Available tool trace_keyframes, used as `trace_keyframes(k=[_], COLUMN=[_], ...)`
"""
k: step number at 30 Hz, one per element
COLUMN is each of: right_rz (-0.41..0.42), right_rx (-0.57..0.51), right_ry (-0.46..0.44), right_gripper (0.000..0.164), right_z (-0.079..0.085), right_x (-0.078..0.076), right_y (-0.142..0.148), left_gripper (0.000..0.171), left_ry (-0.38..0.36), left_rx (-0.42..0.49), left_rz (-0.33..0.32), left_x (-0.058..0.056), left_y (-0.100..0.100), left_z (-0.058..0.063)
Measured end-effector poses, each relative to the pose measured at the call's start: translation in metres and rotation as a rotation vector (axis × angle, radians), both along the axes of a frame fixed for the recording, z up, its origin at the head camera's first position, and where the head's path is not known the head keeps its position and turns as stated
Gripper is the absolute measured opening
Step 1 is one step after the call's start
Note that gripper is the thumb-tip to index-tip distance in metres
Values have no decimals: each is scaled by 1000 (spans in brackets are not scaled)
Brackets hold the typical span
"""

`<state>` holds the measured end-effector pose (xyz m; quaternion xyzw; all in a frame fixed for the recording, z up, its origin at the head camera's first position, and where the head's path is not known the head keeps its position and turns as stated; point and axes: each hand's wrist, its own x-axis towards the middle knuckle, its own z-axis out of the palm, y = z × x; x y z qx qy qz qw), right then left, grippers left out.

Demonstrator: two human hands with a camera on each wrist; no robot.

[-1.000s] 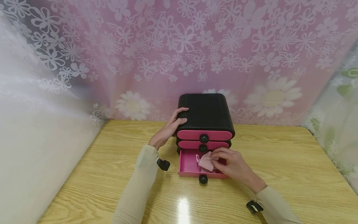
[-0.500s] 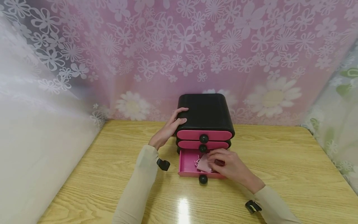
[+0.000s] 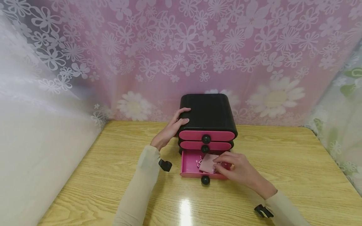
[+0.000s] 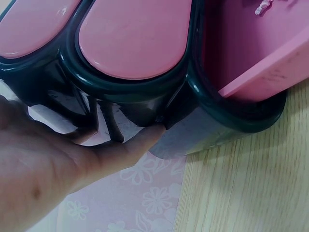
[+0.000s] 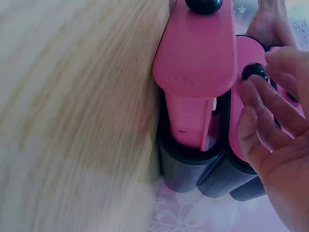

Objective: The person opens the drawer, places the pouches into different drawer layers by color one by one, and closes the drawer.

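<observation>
A black mini drawer cabinet (image 3: 207, 111) with pink drawer fronts stands on the table. Its bottom drawer (image 3: 189, 164) is pulled out. In that drawer lies a small pale pink drawstring pouch (image 3: 207, 164), its cords toward the left. My left hand (image 3: 168, 130) rests against the cabinet's upper left side, fingertips over the top edge; its thumb (image 4: 137, 145) presses on the side in the left wrist view. Over the drawer's right part is my right hand (image 3: 243, 171), fingertips by the pouch's right edge. The right wrist view shows its fingers (image 5: 277, 108) loosely bent and apart, holding nothing visible.
Two upper drawers are closed, each with a round black knob (image 3: 206, 139). Another knob (image 3: 205, 180) sits on the pulled-out drawer's front. The wood-grain table (image 3: 118, 175) spreads around the cabinet. A flowered pink curtain (image 3: 158, 62) hangs close behind.
My right hand has drawn slightly to the right, away from the pouch. The pouch has settled flatter in the drawer, a little left. My left hand has stayed put.
</observation>
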<state>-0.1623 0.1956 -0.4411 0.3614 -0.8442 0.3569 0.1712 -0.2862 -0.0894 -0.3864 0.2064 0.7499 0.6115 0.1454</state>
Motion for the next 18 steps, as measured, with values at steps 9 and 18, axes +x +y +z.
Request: trace_keyframes(k=[9, 18], right_rz=[103, 202], right_rx=[-13, 46], right_ry=[-44, -188], right_gripper=[27, 29], right_z=[2, -6], right_x=[14, 24], right_y=[5, 2], left_gripper=[43, 43], left_ry=[-4, -11], left_rx=[2, -8], left_rz=[4, 9], left_x=[0, 0], left_y=[0, -1], left_z=[0, 1])
